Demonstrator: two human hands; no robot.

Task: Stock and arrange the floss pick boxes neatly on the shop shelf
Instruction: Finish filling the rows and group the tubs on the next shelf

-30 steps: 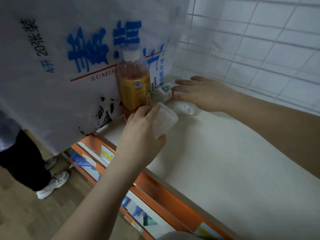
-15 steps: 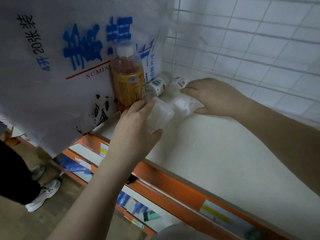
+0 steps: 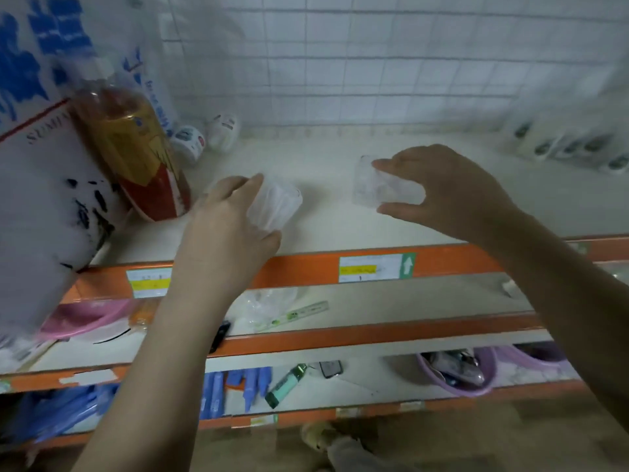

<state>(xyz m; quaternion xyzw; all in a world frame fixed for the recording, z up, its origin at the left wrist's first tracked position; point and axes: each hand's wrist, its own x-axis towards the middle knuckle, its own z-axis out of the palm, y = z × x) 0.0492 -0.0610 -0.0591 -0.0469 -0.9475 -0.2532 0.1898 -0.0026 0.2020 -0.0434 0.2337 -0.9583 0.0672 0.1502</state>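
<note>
At the far left of the frame a white bag with blue print [image 3: 41, 185] leans on the top shelf [image 3: 340, 226], with a tilted bottle of amber drink [image 3: 136, 155] against it. Just right of it, two small white containers [image 3: 204, 137] lie near the grid back wall. Left of centre, the left hand [image 3: 228, 229] holds a clear floss pick box [image 3: 275, 206], fingers curled round it above the shelf. Right of centre, the right hand [image 3: 442, 195] pinches a second clear box [image 3: 377, 187] between thumb and fingers. White bottles [image 3: 571, 144] line the far right.
</note>
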